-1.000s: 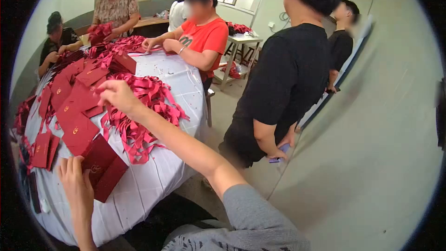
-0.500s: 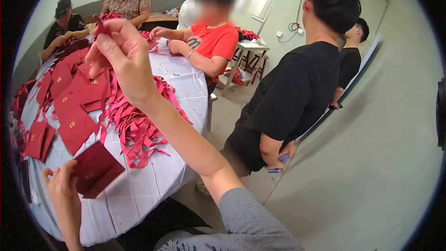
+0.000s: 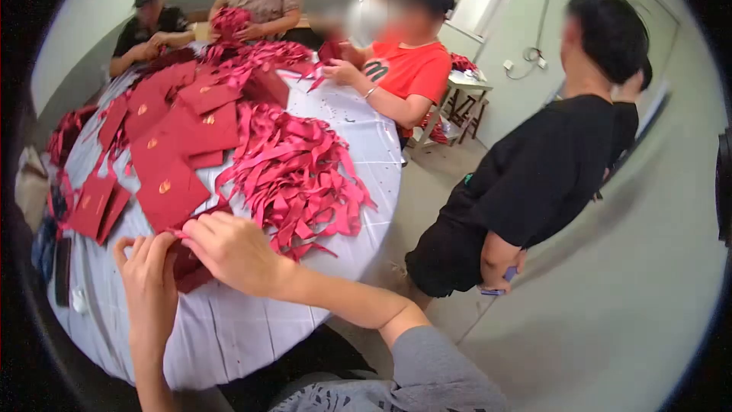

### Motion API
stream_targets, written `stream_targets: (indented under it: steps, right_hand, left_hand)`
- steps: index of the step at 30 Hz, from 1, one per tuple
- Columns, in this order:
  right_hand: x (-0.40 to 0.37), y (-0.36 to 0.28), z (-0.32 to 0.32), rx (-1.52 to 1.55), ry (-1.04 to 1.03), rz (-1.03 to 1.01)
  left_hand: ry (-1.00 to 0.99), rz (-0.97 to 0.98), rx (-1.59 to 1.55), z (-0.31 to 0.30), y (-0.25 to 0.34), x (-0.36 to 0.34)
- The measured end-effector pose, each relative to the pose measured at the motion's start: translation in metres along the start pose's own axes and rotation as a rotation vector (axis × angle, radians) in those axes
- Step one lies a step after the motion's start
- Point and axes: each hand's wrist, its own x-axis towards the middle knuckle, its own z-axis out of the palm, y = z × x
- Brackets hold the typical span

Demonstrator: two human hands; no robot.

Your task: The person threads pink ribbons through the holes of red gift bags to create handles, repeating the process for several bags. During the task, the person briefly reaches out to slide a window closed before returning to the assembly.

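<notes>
My left hand [image 3: 151, 278] and my right hand [image 3: 238, 253] meet at the near side of the white-covered round table. Both have their fingertips pinched together at the upper edge of a dark red card [image 3: 191, 273], which hangs partly hidden behind my right hand. A short bit of pinkish-red ribbon [image 3: 181, 234] shows between the fingertips, in the right hand's pinch. Just beyond lie flat red cards with gold emblems [image 3: 169, 183]. To their right spreads a loose heap of red ribbons [image 3: 309, 175].
Across the table [image 3: 358, 248] sit or stand several people, one in a red shirt [image 3: 408, 72] handling a red card. A person in black [image 3: 553, 175] stands at the right, holding a phone-like object. A dark oblong item [image 3: 63, 268] lies at the left edge.
My right hand has come down from high over the table with its ribbon and joined my left hand at the card. The view has shifted, so the table sits lower and further right.
</notes>
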Motion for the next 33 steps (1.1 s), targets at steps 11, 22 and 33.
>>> stream_targets:
  steps: [11,22,33]
  right_hand:
    - [-0.001,0.008,0.013,0.115,0.101,0.025]
    - [0.008,0.013,-0.002,0.705,0.119,0.355]
    - [0.002,0.008,0.012,0.62,-0.115,0.63]
  left_hand:
    - [-0.023,-0.003,0.048,-0.009,-0.031,-0.002]
    - [0.019,-0.272,-0.467,0.01,-0.027,0.007]
    - [-0.069,-0.617,-1.114,0.043,-0.071,-0.012]
